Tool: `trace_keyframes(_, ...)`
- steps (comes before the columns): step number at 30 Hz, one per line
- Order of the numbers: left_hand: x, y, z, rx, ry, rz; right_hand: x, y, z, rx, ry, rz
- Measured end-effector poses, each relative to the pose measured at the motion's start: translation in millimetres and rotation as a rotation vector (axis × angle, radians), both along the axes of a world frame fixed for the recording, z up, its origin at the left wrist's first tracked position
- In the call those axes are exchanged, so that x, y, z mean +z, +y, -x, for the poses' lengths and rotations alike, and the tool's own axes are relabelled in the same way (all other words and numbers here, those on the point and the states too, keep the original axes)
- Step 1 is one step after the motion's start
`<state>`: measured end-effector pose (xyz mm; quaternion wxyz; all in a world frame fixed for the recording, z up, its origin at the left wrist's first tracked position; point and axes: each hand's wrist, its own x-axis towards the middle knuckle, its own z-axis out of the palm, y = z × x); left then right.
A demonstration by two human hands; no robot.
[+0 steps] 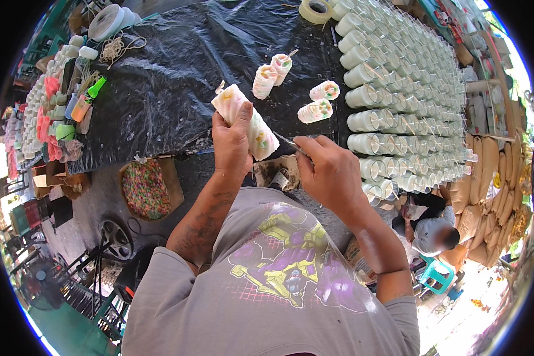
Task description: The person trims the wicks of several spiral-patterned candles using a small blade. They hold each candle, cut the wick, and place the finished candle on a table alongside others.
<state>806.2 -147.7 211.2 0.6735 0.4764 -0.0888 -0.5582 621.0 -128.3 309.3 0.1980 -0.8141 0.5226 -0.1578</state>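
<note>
My left hand (231, 142) is wrapped round a pale pink and white candle (261, 135) with a rippled surface and coloured flecks, tilted, its wick at the upper left end. Close to its lower right end, my right hand (329, 163) grips a thin metal blade (288, 142), probably a knife; its handle is hidden in my fingers. I cannot tell whether the tip touches the candle. Farther off, a similar candle (263, 83) leans by another with a wick (282, 66). Two shorter pieces, one (325, 91) behind the other (315, 111), lie to the right.
Black plastic sheeting (172, 77) covers the table. Many white-filled glass jars (374, 113) with thin sticks stand in rows at right. A tape roll (316, 10) lies far back; bottles (83, 107) crowd the left. Below are a box of coloured bits (145, 190) and a seated person (430, 231).
</note>
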Motion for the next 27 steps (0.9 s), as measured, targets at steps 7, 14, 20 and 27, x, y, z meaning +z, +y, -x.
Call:
trace_keyframes(7,-2,-1,2,0.012,-0.012,0.014,-11,8,-3,0.091,0.08,-0.011)
trace_keyframes(14,5,-7,1,0.065,-0.02,-0.023,-4,11,-3,0.086,0.07,0.012)
trace_keyframes(20,3,-8,2,0.066,-0.052,-0.017,-20,18,-5,0.132,0.121,0.013)
trace_keyframes(27,0,-9,-3,0.09,-0.057,-0.004,-7,-1,-2,0.015,0.044,0.007)
